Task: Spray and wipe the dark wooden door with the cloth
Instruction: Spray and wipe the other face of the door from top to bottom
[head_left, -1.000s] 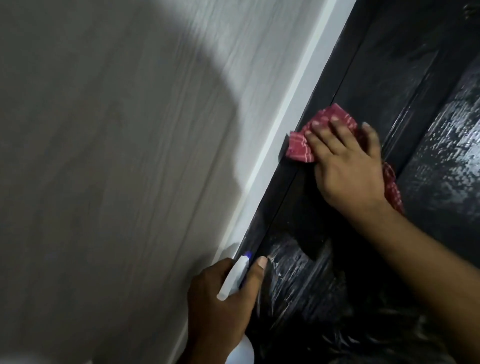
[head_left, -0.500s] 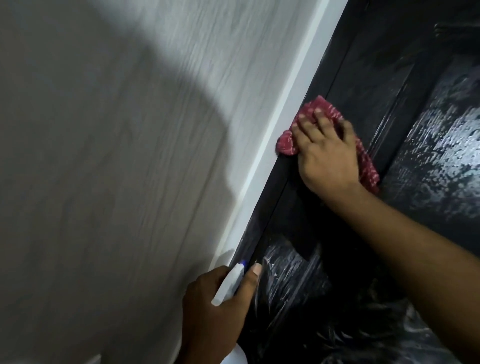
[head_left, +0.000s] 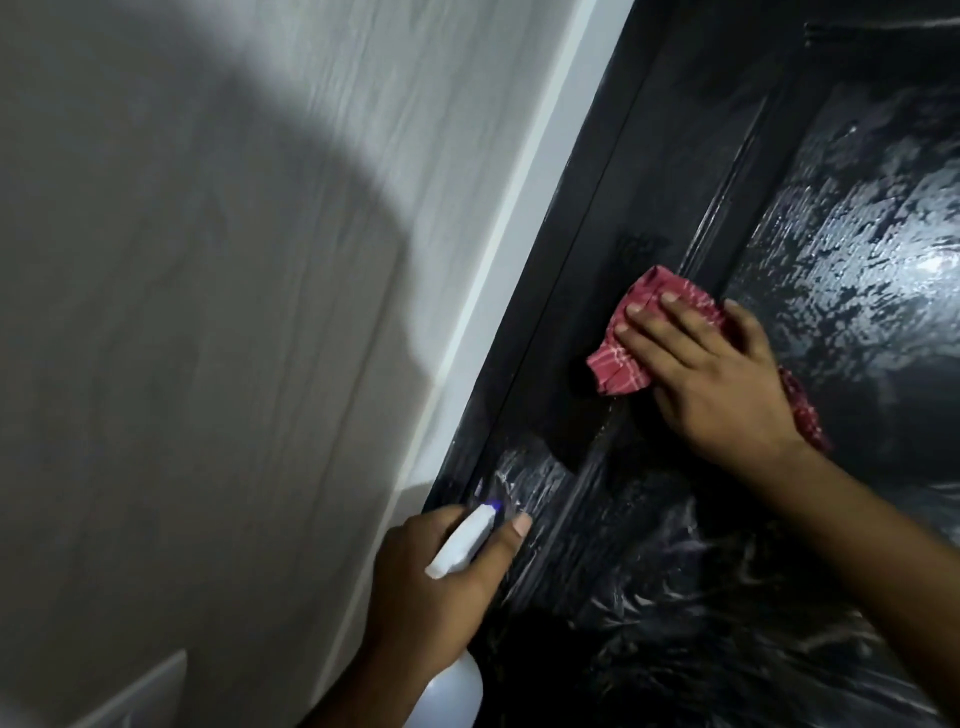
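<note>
The dark wooden door fills the right side of the view, and its lower and right panels glisten with wet streaks. My right hand presses a red checked cloth flat against the door's left stile, fingers straight over it. Part of the cloth sticks out past my wrist. My left hand grips a white spray bottle low beside the door's edge, nozzle aimed up at the door.
A white door frame strip runs diagonally along the door's left edge. Left of it stands a pale wood-grain wall, partly in shadow. A pale ledge corner shows at the bottom left.
My right hand has slid the cloth down and to the right, off the door's edge onto the stile. The left hand keeps the bottle in about the same place.
</note>
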